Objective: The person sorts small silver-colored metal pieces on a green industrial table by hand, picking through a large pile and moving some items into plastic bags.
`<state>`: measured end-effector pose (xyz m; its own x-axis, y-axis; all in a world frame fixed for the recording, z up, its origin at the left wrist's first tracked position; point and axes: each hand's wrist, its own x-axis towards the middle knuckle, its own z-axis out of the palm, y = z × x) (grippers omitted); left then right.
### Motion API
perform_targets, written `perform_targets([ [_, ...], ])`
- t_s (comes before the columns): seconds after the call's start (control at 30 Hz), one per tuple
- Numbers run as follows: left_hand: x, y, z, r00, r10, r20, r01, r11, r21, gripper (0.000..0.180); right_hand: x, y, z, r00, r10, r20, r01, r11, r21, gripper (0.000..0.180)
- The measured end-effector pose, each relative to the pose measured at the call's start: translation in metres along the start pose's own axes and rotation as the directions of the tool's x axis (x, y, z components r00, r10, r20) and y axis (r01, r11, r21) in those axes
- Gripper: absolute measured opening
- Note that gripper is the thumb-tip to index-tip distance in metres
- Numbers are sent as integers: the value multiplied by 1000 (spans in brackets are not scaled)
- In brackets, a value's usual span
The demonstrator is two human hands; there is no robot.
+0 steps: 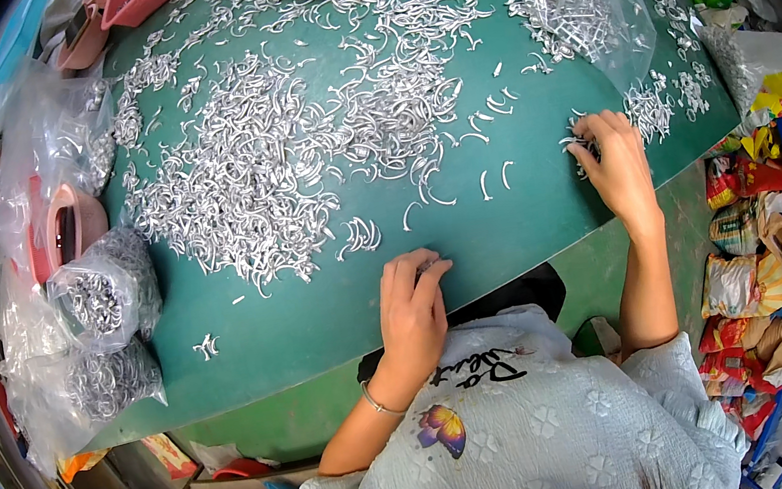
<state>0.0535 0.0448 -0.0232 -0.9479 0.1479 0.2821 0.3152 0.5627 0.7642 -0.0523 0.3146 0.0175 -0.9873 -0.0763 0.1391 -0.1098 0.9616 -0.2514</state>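
My left hand [408, 305] rests near the front edge of the green table [472, 242]. Its fingers are curled together around something small and greyish at the fingertips, too hidden to name. Further right, my right hand [617, 172] reaches over the table with fingers bent and thumb drawn in. Small silvery metal pieces [578, 144] show at its fingertips, but what it grips is mostly covered. A wide heap of curved silver metal pieces [244, 170] spreads over the left and middle of the table. A few single curved pieces [485, 186] lie between the heap and my right hand.
Clear plastic bags of metal parts [104, 287] line the left edge, beside a pink container [75, 226]. Another bag of parts [568, 5] lies at the far right, with small piles [649, 110] near it. Colourful sacks [746, 282] fill a blue-framed shelf on the right.
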Motion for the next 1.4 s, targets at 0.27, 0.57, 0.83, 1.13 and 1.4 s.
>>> perform_targets([
  [0.27,4,4,-1,1000,-8,23,7,1000,14,34,55,-35,41,956,-208,-209,253,941,225,14],
  [0.57,2,3,-1,1000,-8,4,8,1000,0,31,28,-26,24,993,-110,-37,112,840,531,8],
  [0.83,14,8,12,988,-127,-83,127,992,-11,38,-34,-81,29,799,-578,166,345,667,661,23],
  [1.13,22,10,20,996,-21,88,13,996,88,30,47,-53,49,944,-300,-140,325,920,219,8],
  [1.4,16,11,16,993,-106,-47,106,994,-9,36,-22,-75,26,799,-592,106,476,729,492,11],
])
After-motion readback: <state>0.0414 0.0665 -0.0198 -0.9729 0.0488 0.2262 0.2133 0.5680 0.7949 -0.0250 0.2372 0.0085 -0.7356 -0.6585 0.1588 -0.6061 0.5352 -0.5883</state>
